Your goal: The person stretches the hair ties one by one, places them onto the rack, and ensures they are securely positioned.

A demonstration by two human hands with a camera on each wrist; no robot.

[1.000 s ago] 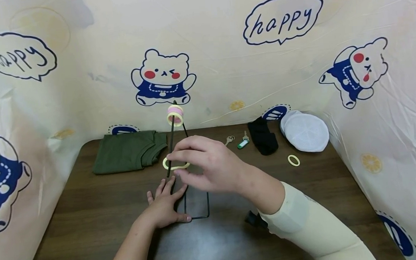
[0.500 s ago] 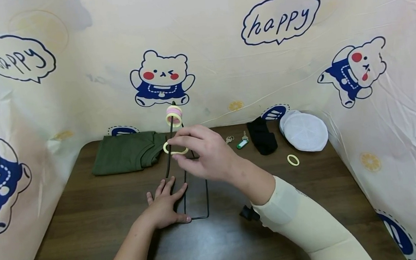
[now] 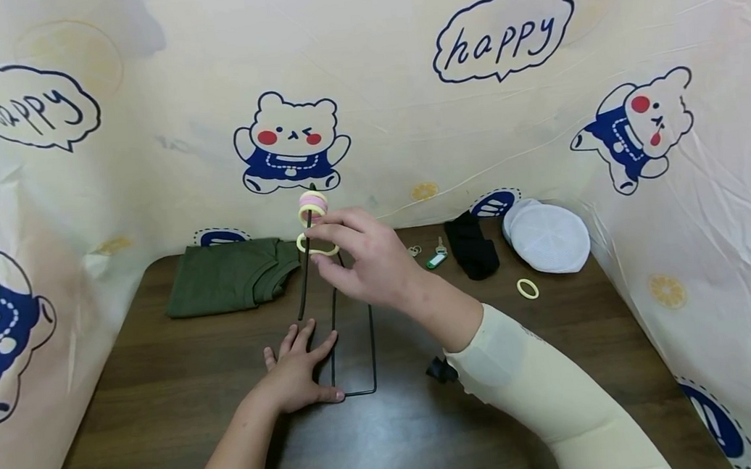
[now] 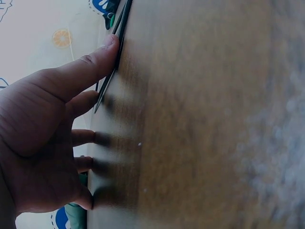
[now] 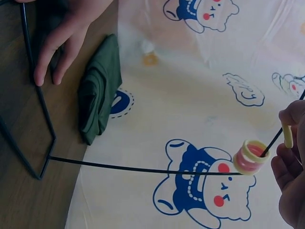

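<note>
A black wire stand (image 3: 373,347) rests on the table, its upright rising to a bent top. Several pink and yellow rings (image 3: 312,201) are stacked on the wire near that top. Just below them, my right hand (image 3: 373,256) pinches another pale yellow ring (image 3: 302,243), which goes around the wire rod. This ring (image 5: 287,137) is seen nearly edge-on in the right wrist view. My left hand (image 3: 300,374) rests with spread fingers on the stand's base. In the left wrist view, the thumb (image 4: 107,50) of that hand touches the base wire.
A folded green cloth (image 3: 231,277) lies at the back left of the wooden table (image 3: 164,394). Toward the back right are keys with a green tag (image 3: 437,259), a black sock-like cloth (image 3: 472,246), a white cap (image 3: 549,237) and a loose yellow ring (image 3: 527,288).
My right hand has risen along the rod, carrying the pale yellow ring up from its lower end to just under the stacked rings. The left hand has stayed on the base.
</note>
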